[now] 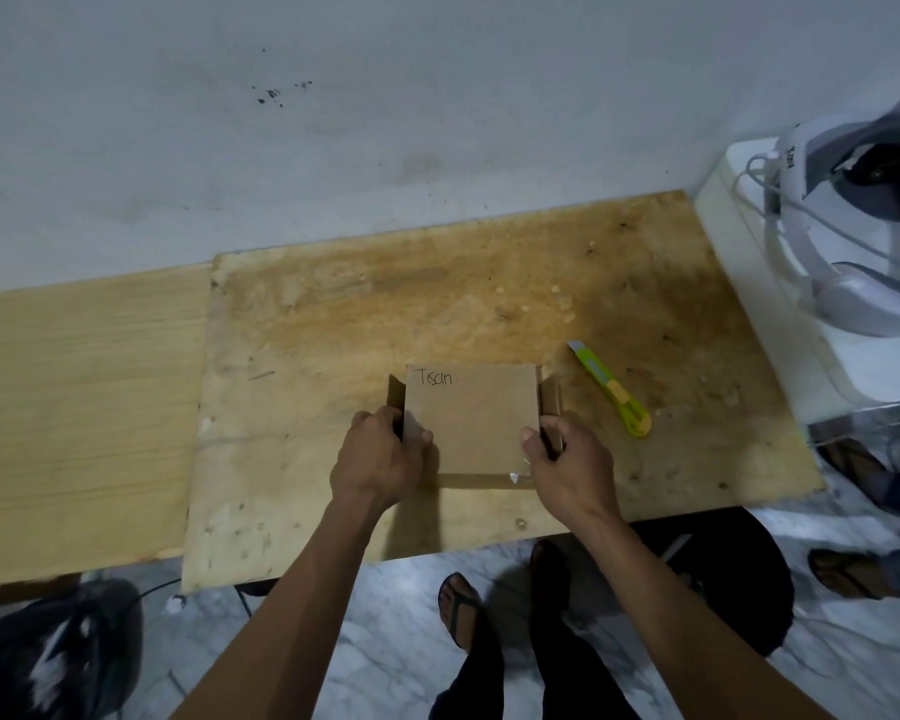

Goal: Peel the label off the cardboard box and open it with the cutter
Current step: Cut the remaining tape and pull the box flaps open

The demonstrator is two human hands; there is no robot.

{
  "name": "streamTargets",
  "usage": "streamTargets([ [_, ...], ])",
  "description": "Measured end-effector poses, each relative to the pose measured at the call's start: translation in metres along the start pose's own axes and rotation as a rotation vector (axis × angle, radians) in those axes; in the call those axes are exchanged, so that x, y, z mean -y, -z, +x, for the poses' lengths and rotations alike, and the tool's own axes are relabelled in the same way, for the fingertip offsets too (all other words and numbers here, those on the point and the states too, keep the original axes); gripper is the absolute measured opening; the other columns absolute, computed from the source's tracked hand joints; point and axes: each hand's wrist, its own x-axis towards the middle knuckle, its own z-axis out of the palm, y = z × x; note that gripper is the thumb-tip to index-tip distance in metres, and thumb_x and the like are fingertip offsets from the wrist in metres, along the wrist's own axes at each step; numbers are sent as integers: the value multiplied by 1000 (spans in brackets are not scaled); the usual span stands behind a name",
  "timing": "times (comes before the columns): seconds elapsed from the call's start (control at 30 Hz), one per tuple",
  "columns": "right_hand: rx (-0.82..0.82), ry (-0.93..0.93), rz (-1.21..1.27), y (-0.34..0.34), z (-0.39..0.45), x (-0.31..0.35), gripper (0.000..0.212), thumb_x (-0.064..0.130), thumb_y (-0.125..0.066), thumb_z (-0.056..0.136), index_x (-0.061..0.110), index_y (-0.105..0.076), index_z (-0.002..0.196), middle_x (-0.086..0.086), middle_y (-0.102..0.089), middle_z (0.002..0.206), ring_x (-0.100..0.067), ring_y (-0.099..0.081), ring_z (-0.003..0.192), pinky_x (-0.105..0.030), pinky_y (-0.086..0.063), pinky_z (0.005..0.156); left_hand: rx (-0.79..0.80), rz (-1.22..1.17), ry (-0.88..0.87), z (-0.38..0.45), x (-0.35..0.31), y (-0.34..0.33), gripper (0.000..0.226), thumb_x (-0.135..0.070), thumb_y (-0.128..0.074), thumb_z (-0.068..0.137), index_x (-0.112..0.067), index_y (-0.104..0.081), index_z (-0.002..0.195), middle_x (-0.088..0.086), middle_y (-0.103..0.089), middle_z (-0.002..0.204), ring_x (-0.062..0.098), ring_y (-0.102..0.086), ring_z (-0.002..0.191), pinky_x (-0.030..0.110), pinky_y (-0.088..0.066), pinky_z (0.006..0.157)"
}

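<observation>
We see both hands gripping the flat brown cardboard box (471, 420): left hand (380, 452), right hand (562, 459), each grip holding a side flap | yellow-green cutter (611, 389) just right of box, blade seemingly exposed: reaching over risks a cut | side flaps may tear if pulled

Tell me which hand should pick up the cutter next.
Right, probably. The green cutter lies on the plywood just right of the cardboard box, close beyond the right hand. The left hand holds the box's far side and would have to cross over it.
</observation>
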Motion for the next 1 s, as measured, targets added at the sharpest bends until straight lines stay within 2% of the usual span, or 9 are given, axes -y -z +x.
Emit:
streamTargets([
  [0.13,140,-81,11,3,4,-3,31,36,-62,92,7,-72,95,-6,-72,93,-16,-64,80,-31,-51,72,73,-59,51,2,2,-2,38,-47,-69,84,-12,-70,98,10,-65,107,24,-63,77,29,-48,63],
  [0.23,182,-65,35,0,4,-10,30,44,-66,85,17,-73,96,-4,-64,115,-17,-63,97,-31,-53,80,64,-128,63,2,4,-4,48,-54,-71,76,-15,-71,103,10,-64,113,23,-66,82,35,-57,75],
  [0.33,167,-3,-139,0,4,-11,50,57,-72,68,26,-70,107,-3,-33,148,-30,-30,137,-44,-39,107,63,-153,63,1,5,-4,61,-60,-71,67,-17,-70,110,8,-63,114,22,-67,83,39,-59,77],
  [0.4,218,7,-169,2,3,-11,68,42,-84,64,23,-61,124,0,-18,156,-25,-13,143,-39,-29,112,60,-186,51,0,5,-3,62,-57,-76,66,-14,-68,110,7,-65,110,23,-66,85,39,-59,75],
  [0.5,166,26,-148,0,7,-16,62,32,-87,64,18,-61,118,-5,-32,147,-27,-28,137,-36,-36,107,103,-244,51,-1,6,-2,69,-43,-90,56,-10,-67,111,5,-68,107,23,-67,87,39,-60,74],
  [0.6,166,-8,-138,-3,7,-21,47,51,-81,62,19,-70,95,-3,-44,129,-25,-47,121,-42,-49,95,170,-173,70,3,9,-5,74,-47,-92,46,-7,-66,103,8,-65,108,24,-66,87,41,-61,73],
  [0.8,204,-5,-118,-11,7,-36,72,75,-66,55,17,-70,96,-5,-52,120,-20,-57,105,-41,-55,84,241,-215,91,7,7,-6,67,-45,-92,58,-4,-66,103,9,-65,109,20,-64,87,25,-52,60],
  [0.9,224,-56,26,-9,5,-35,53,65,-79,56,25,-69,89,-2,-65,106,-13,-66,91,-39,-59,76,274,-288,92,5,5,-2,74,-43,-95,53,-6,-66,110,6,-68,108,20,-64,91,25,-55,68],
  [1.0,229,-66,165,-3,5,-31,27,34,-90,63,23,-70,76,8,-73,87,-2,-69,80,-24,-57,69,255,-275,91,3,6,2,114,-69,-88,22,-10,-65,118,4,-65,115,24,-62,103,38,-58,84],
])
